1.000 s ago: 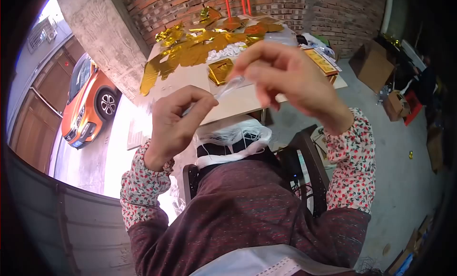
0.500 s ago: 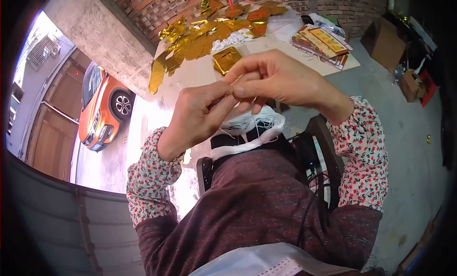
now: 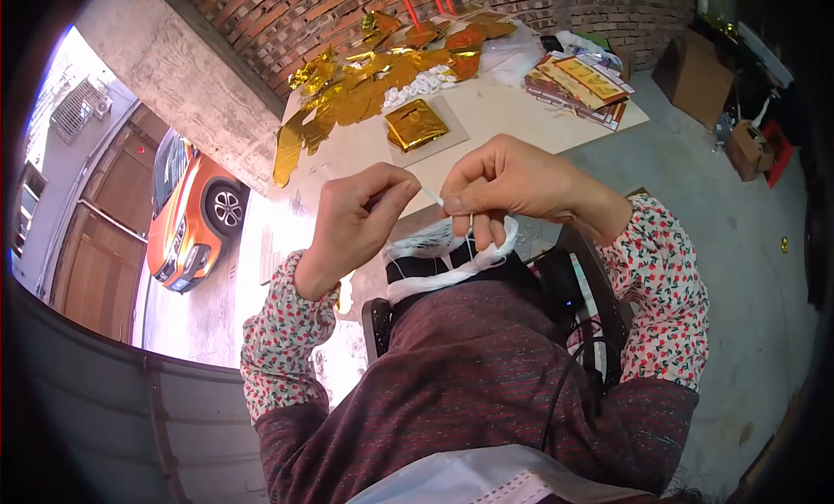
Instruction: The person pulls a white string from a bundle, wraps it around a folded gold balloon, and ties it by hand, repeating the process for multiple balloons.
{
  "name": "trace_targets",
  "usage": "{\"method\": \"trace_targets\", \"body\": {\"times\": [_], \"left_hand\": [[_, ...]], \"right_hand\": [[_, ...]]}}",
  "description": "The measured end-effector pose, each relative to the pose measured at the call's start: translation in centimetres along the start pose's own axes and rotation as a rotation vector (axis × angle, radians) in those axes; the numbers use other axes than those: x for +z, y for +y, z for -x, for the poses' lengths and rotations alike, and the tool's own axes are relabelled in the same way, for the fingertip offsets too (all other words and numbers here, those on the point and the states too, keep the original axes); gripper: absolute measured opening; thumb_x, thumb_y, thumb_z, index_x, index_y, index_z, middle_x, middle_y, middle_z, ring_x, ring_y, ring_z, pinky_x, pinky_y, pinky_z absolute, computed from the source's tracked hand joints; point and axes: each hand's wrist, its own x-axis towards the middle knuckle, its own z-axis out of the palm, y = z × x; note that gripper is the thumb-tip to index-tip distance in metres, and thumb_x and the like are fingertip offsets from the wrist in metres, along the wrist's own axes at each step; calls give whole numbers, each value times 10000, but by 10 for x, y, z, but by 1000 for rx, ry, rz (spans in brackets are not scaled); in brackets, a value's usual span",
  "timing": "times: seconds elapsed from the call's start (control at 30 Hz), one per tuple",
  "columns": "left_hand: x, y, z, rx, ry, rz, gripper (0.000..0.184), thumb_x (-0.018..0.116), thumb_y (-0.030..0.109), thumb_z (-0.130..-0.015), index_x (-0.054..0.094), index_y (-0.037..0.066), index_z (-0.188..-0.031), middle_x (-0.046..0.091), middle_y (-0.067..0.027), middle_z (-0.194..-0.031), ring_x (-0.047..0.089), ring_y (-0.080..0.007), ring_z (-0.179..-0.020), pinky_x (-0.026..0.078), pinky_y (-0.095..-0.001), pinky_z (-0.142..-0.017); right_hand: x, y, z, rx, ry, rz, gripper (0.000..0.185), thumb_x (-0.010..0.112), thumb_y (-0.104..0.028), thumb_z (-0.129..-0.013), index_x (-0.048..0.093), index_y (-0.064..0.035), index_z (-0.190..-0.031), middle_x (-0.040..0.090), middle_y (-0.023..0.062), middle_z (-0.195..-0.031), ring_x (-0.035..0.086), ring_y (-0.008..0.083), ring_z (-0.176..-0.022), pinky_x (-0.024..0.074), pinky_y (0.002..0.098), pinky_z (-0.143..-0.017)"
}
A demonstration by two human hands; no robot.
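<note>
A short length of white thread (image 3: pixel 431 196) stretches between my two hands above my lap. My left hand (image 3: pixel 354 226) pinches one end of it between thumb and forefinger. The other end is pinched in my right hand (image 3: pixel 514 189), whose lower fingers curl beneath; a strand hangs down from them. Below, a loose skein of white thread (image 3: pixel 439 280) lies in a loop across my dark-clad lap, partly covered by my right fingers. Just beyond my hands, a folded gold foil piece (image 3: pixel 415 125) rests on a flat grey board at the table's near side.
On the pale table (image 3: pixel 512 113) lie gold foil sheets (image 3: pixel 347 102), small white coils (image 3: pixel 419 87) and a stack of printed papers (image 3: pixel 573 85). Cardboard boxes (image 3: pixel 691 80) stand on the floor at right. An orange car (image 3: pixel 189 222) is parked outside at left.
My hands have drawn apart and come lower, so the white thread now shows taut between them. The view has shifted slightly, and the gold foil piece is now fully uncovered.
</note>
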Motion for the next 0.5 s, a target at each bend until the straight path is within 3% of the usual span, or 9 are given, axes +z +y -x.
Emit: {"method": "trace_targets", "body": {"times": [0.1,0.13,0.17,0.23,0.27,0.37,0.47,0.5], "left_hand": [[12,-2,0,-2,12,54,78,563,39,-863,617,-15,-878,573,-47,-654,494,-75,-576,410,-239,-522],[29,-12,0,168,102,147,87,564,57,-866,602,-18,-887,561,-77,-636,506,-103,-579,423,-262,-535],[25,-1,5,-45,-8,22,107,573,88,-866,594,-14,-887,544,-117,-627,515,-131,-567,432,-281,-538],[18,14,1,-53,-82,-7,126,576,116,-867,597,-8,-876,530,-145,-625,522,-151,-559,435,-283,-536],[11,13,1,-40,-70,-27,130,574,121,-867,607,-4,-882,552,-138,-640,532,-155,-563,441,-283,-541],[-3,-10,0,-17,-19,96,105,562,81,-871,613,-7,-896,604,-85,-704,545,-125,-610,444,-253,-572],[32,-36,4,-78,-1,272,99,543,73,-887,610,7,-916,586,-76,-704,538,-110,-644,443,-246,-606],[47,-33,6,-100,12,335,99,540,75,-890,610,11,-919,576,-80,-696,533,-108,-644,441,-247,-607]], "right_hand": [[11,-2,-8,-156,46,-320,140,574,-106,-882,617,20,-929,660,89,-766,571,70,-502,406,152,-405],[12,-3,-14,-219,131,-312,159,561,-113,-889,632,25,-928,658,64,-761,507,45,-466,364,157,-401],[14,0,-20,-301,227,-171,167,559,-118,-891,638,24,-929,655,52,-756,493,40,-467,361,160,-408],[9,5,-33,-476,430,130,182,556,-129,-896,651,22,-931,649,28,-745,467,29,-469,355,166,-420],[7,14,-29,-418,491,333,185,555,-136,-898,666,7,-936,647,7,-754,464,17,-488,363,172,-438],[9,20,-11,-88,169,112,159,555,-138,-902,666,-32,-943,671,22,-804,461,17,-472,350,164,-414],[18,7,-3,-145,171,-125,157,557,-139,-904,665,-36,-950,673,26,-811,454,12,-465,342,156,-404],[17,9,-9,-234,270,-127,160,554,-137,-907,665,-32,-958,675,28,-819,452,7,-471,349,152,-412]]}}
